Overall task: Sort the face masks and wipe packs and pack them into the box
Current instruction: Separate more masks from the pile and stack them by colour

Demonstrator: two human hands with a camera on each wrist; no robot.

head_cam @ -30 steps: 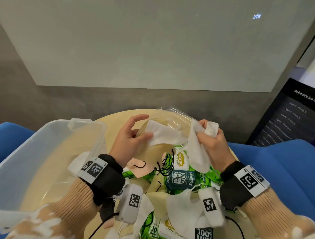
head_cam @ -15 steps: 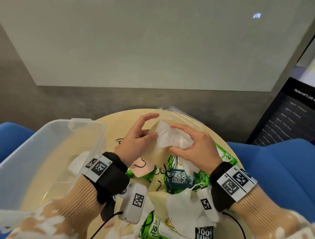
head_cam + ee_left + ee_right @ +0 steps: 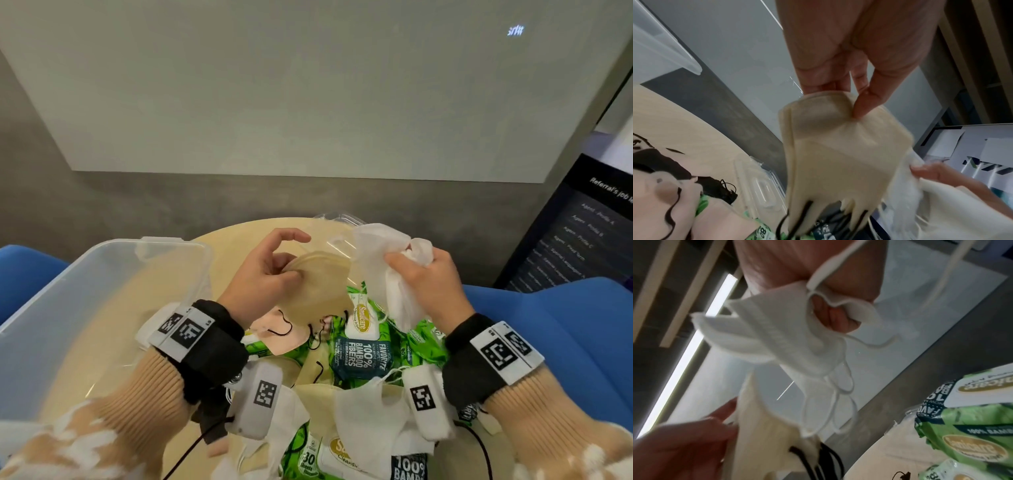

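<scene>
My left hand (image 3: 270,274) pinches a cream face mask (image 3: 320,286) with black ear loops between thumb and fingers, above the pile; the left wrist view shows the cream mask (image 3: 840,155) hanging from the thumb tip. My right hand (image 3: 421,274) grips a bunch of white face masks (image 3: 383,260), whose white loops dangle in the right wrist view (image 3: 789,344). Below lie green wipe packs (image 3: 363,349), a pink mask (image 3: 284,334) and more white masks (image 3: 370,421). The clear plastic box (image 3: 68,308) stands at the left.
The round light-wood table (image 3: 233,240) carries everything. A clear lid (image 3: 339,222) lies at the table's far edge. Blue seats (image 3: 548,325) flank the table on both sides. A dark screen (image 3: 582,233) stands at the right.
The hands have drawn apart: my right hand pulled the white masks off to the right, and my left hand now holds the cream mask alone.
</scene>
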